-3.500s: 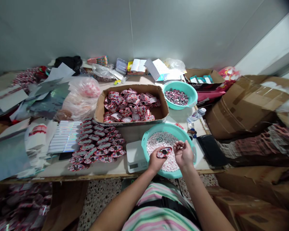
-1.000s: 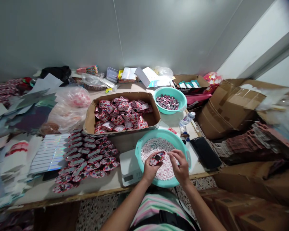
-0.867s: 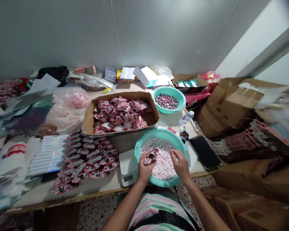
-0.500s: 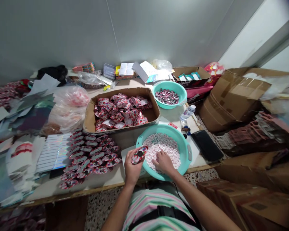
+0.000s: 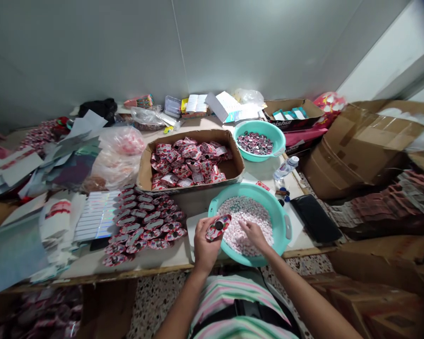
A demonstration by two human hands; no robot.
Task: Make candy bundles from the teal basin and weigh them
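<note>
My left hand (image 5: 205, 247) is closed around a small red-patterned paper box (image 5: 219, 228), tilted, with a dark round hole facing up. It is over the left rim of a turquoise basin (image 5: 280, 214). Small white and pale pink pellets (image 5: 236, 239) fill the bottom of that basin. Above the pellets is my right hand (image 5: 255, 235), its fingers drawn together and pointing at the box; whatever they pinch is too small to make out. Rows of similar red-patterned boxes (image 5: 146, 221) stand on the table to the left.
Behind the basin is a cardboard box (image 5: 191, 187) of red-patterned packets. A second turquoise basin (image 5: 280, 136) holds small dark round pieces. A bottle (image 5: 286, 167) and a black flat case (image 5: 316, 219) lie to the right. Plastic bags (image 5: 116, 155) and sheets crowd the left.
My right hand has lifted out of the pellets, its fingers coming together near the box. My left hand still holds the box. The whole view has shifted slightly.
</note>
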